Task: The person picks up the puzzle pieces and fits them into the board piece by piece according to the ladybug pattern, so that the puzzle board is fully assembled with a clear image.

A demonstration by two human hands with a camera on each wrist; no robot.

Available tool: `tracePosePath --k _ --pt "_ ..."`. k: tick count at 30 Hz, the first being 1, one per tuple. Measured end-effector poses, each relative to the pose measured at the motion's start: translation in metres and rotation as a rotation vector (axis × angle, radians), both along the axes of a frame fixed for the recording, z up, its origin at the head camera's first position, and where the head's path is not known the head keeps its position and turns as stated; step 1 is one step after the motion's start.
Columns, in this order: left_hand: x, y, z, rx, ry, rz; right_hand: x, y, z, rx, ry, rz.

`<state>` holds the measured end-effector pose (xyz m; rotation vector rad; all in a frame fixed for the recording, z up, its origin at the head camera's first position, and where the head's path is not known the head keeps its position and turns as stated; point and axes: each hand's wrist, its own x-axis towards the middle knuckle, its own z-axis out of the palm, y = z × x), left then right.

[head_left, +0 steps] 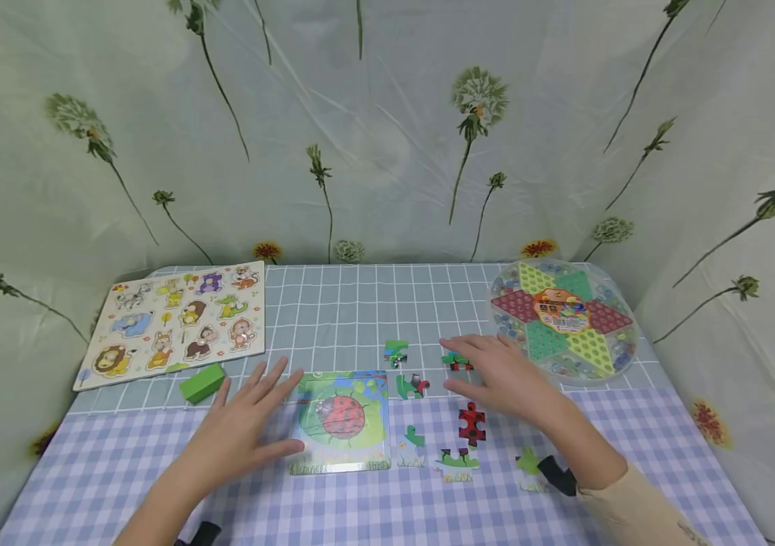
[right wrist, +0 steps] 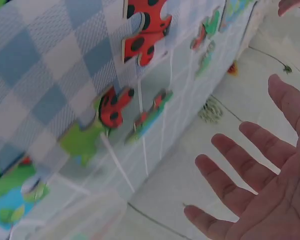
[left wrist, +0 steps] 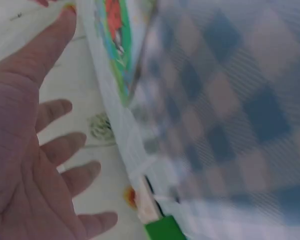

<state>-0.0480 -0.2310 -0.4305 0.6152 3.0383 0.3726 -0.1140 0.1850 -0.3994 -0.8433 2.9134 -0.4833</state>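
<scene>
A square ladybug picture board [head_left: 341,421] lies flat on the tablecloth. My left hand [head_left: 244,425] is at its left side with fingers spread, the thumb overlapping the board's left edge in the head view. The left wrist view shows that palm [left wrist: 19,165] holding nothing. Over the loose jigsaw pieces right of the board is my right hand [head_left: 500,375], its fingers spread and bare of any object in the right wrist view. Its fingers partly cover a green-and-red piece [head_left: 457,362]. Below them lies a red, black-spotted piece [head_left: 472,425]; others include a ladybug-head piece [head_left: 412,387] and a grass piece [head_left: 457,465].
A wooden animal peg puzzle [head_left: 179,322] sits at the back left, with a green block [head_left: 202,384] by its front edge. At the back right is a round star-patterned game board [head_left: 565,318] with marbles. A flowered curtain [head_left: 387,152] hangs behind the table.
</scene>
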Motion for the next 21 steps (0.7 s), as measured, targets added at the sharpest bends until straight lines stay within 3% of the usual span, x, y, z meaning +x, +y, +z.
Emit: tracePosePath --k 13,21 --pt "0.004 -0.028 -0.022 0.219 -0.195 -0.001 -0.045 -0.034 -0.022 -0.022 -0.123 0.021" --pt "0.006 -0.028 -0.033 0.218 -0.191 -0.012 -0.059 -0.049 -0.039 -0.055 -0.183 0.02"
